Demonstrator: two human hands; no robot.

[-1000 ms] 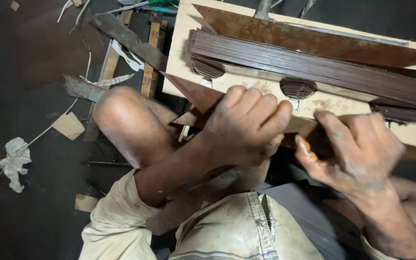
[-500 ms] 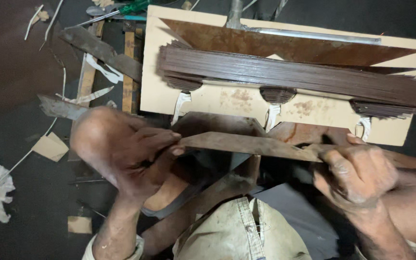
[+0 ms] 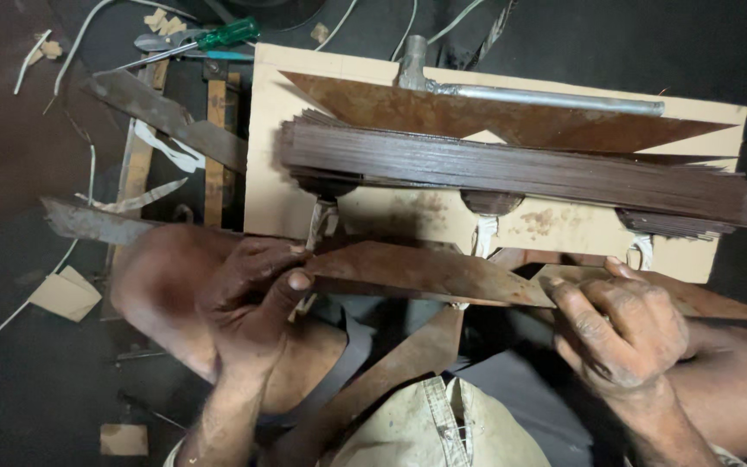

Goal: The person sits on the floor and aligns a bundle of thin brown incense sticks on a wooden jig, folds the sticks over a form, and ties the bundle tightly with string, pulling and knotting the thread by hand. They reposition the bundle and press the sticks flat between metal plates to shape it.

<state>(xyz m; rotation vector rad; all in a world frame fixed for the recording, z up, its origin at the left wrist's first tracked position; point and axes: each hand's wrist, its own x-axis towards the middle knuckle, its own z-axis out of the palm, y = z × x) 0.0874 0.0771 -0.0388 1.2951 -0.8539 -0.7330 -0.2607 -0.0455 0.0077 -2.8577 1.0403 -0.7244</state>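
A rusty strip (image 3: 430, 272) lies level just in front of the board (image 3: 270, 130), below the stack (image 3: 512, 169). The left hand (image 3: 248, 294) pinches its left end between thumb and curled fingers (image 3: 257, 259). The right hand (image 3: 624, 333) clasps its right end, fingers bent together over it.

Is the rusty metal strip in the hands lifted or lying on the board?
Lifted: left hand and right hand pinch the metal strip ends, before the board.

Two hands (image 3: 252, 290) (image 3: 624, 333); one green-handled screwdriver (image 3: 205, 41); one metal pipe (image 3: 529, 95); one wooden board (image 3: 274, 199).
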